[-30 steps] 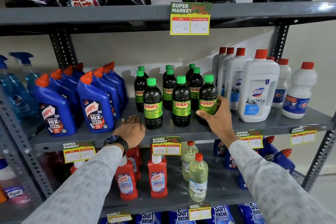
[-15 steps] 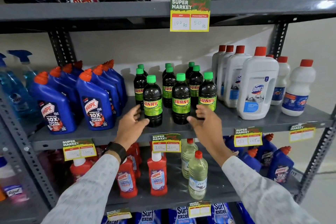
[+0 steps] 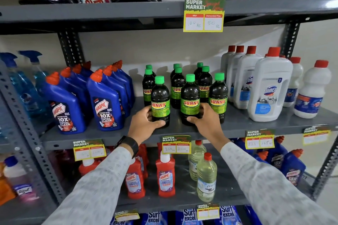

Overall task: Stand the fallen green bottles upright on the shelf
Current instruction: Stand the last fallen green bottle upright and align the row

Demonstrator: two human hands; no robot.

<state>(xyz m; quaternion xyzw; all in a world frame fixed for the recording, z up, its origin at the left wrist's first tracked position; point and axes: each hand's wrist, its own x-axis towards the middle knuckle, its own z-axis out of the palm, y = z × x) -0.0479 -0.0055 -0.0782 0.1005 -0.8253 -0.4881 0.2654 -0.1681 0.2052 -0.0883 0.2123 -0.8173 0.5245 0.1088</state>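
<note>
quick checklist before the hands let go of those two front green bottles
1. Left hand grip around the front-left green bottle, low on its body: ok.
2. Right hand grip around the front-middle green bottle: ok.
3. Both held bottles upright, caps up: ok.
4. Bases flat on the middle shelf: cannot tell, fingers hide them.
5. Any green bottle lying down: none visible, ok.
6. Labels facing out: ok on the front bottles.
</note>
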